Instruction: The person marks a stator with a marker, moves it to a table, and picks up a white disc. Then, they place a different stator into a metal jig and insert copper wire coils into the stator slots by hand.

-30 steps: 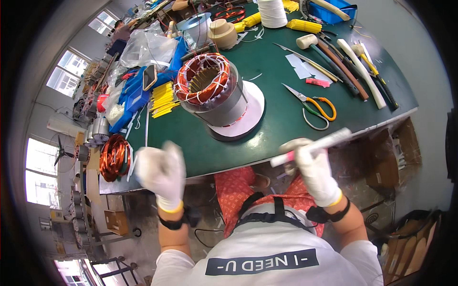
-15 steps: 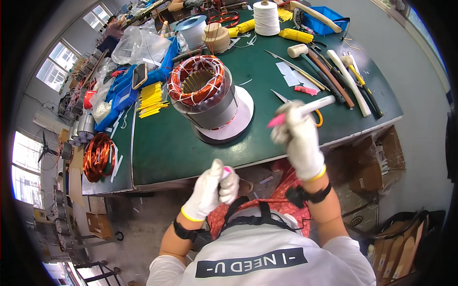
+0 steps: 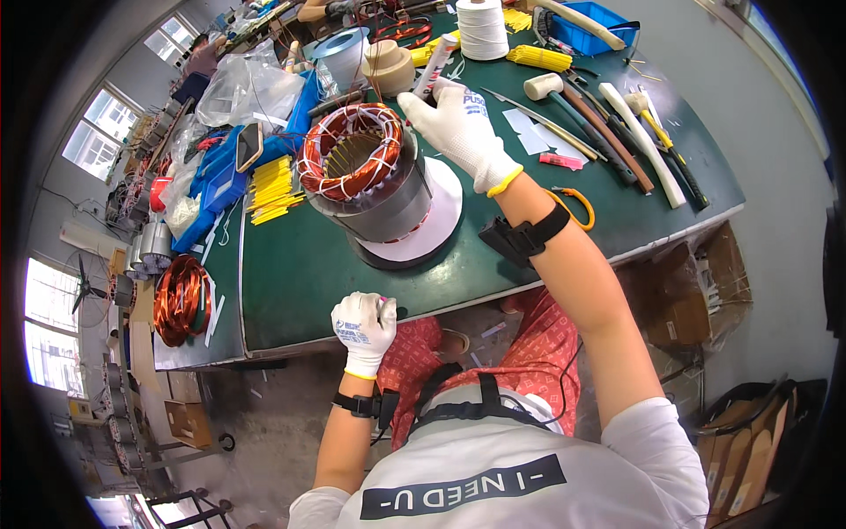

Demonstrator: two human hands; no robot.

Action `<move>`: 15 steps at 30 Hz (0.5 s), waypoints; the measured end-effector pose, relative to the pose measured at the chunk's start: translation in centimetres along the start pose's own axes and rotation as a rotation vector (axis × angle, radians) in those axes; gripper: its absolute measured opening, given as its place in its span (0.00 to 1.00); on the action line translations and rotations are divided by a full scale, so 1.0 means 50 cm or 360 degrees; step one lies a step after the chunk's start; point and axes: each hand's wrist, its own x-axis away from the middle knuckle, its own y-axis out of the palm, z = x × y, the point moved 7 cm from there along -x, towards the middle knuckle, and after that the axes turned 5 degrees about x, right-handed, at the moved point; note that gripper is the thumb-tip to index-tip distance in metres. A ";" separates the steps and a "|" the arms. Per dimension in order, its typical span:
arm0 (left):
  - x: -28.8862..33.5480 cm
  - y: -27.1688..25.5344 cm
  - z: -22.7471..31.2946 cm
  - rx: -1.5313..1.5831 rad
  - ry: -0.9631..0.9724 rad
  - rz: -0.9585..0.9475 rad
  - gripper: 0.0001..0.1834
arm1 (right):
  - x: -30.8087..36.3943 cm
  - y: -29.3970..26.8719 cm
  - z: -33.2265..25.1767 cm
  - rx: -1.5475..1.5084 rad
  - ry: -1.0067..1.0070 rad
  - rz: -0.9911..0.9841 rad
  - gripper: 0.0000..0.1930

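Note:
My right hand (image 3: 458,128), in a white work glove, is closed around a white paint marker (image 3: 436,63) whose barrel points up and away. The fingers and the marker's lower end are beside the upper right of a motor stator (image 3: 385,204); the marker's tip is hidden. Orange copper windings (image 3: 317,179) laced with white cord form a ring on top of the stator. It stands on a white round sheet (image 3: 448,198) over a dark disc. In front of the table edge, my left hand (image 3: 363,326), also gloved, is closed on a pink marker cap, mostly hidden by its fingers.
Right of the stator are scissors (image 3: 577,204), mallets (image 3: 544,86), rods and a pink-wrapped piece (image 3: 561,161). Left lie yellow strips (image 3: 275,189), a phone (image 3: 249,146) and copper coils (image 3: 181,300). A white cord spool (image 3: 483,28) stands at the back.
My right hand has moved forward and left with the marker, from near the scissors to beside the stator's windings. My left hand has shifted slightly left and turned its back up.

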 end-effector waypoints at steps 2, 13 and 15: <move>0.002 0.006 -0.001 -0.0073 0.0020 0.0017 0.11 | -0.010 0.016 0.014 0.0072 0.0073 -0.0084 0.21; 0.005 0.005 -0.001 -0.0075 0.0028 0.0070 0.12 | -0.008 0.027 0.001 0.0257 0.0025 -0.0103 0.18; -0.001 0.006 0.004 -0.0071 0.0029 0.0054 0.12 | -0.005 0.028 0.017 0.0205 0.0044 -0.0062 0.18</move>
